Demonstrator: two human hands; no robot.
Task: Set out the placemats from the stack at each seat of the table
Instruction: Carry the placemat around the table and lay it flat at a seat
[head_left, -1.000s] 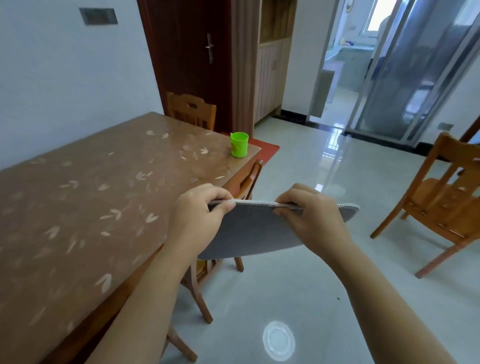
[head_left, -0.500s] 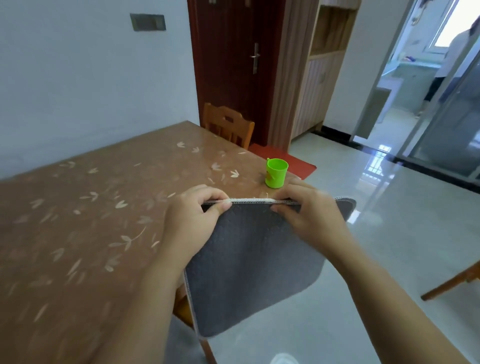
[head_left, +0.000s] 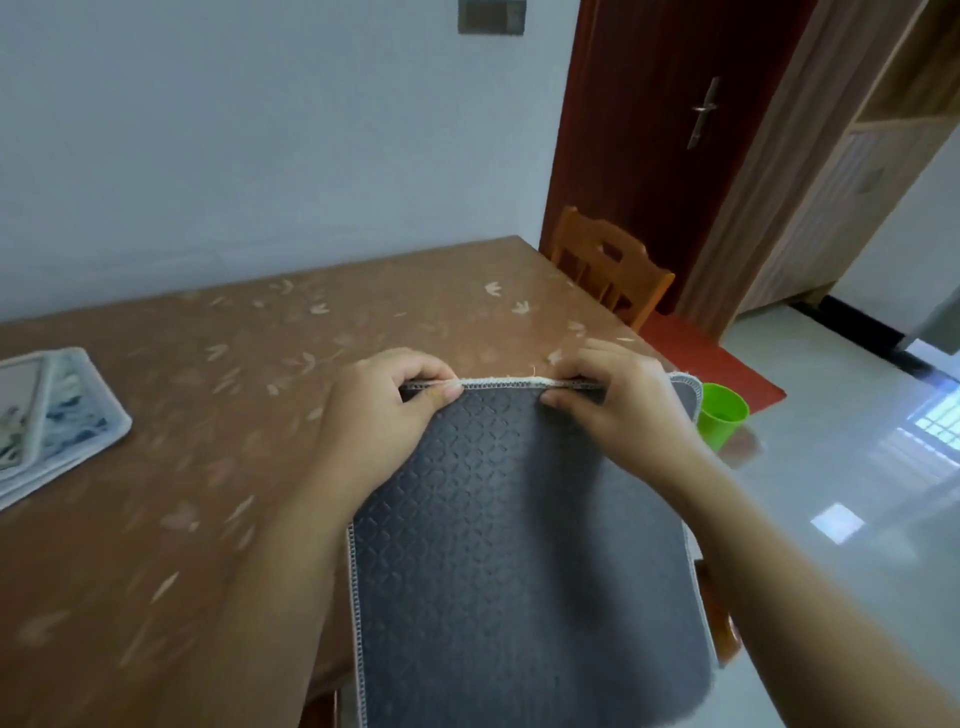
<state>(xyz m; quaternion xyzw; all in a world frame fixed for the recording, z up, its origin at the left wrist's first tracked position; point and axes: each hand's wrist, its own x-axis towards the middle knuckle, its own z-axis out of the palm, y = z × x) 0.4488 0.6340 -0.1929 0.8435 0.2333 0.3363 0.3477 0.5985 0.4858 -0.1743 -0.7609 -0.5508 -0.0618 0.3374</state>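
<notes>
Relative to the frame 0.5 s earlier, the view has swung left and the held placemat (head_left: 519, 545) has come in over the table (head_left: 234, 441). The green cup (head_left: 722, 415), formerly beyond the hands, now stands just beside the mat's far right corner. Left hand (head_left: 384, 415) and right hand (head_left: 623, 410) each pinch the far, white-stitched edge, with fingers curled over it and thumb on the near face. The grey embossed backing faces the camera. The mat slopes down toward the person, its near end hanging past the table's edge. At least 2 patterned placemats (head_left: 57, 415) lie overlapped at far left, well apart from the hands. 1 chair (head_left: 608, 265) stands at the far end.

Hazards, as judged:
1. The cup sits near the table's corner, so a sweep of the mat's corner while lowering could tip it or push it off.
2. Lowered as held, the mat would likely land backing-up and probably needs turning first.
3. Released this close to the edge, the overhanging part could drag the mat to the floor.
</notes>
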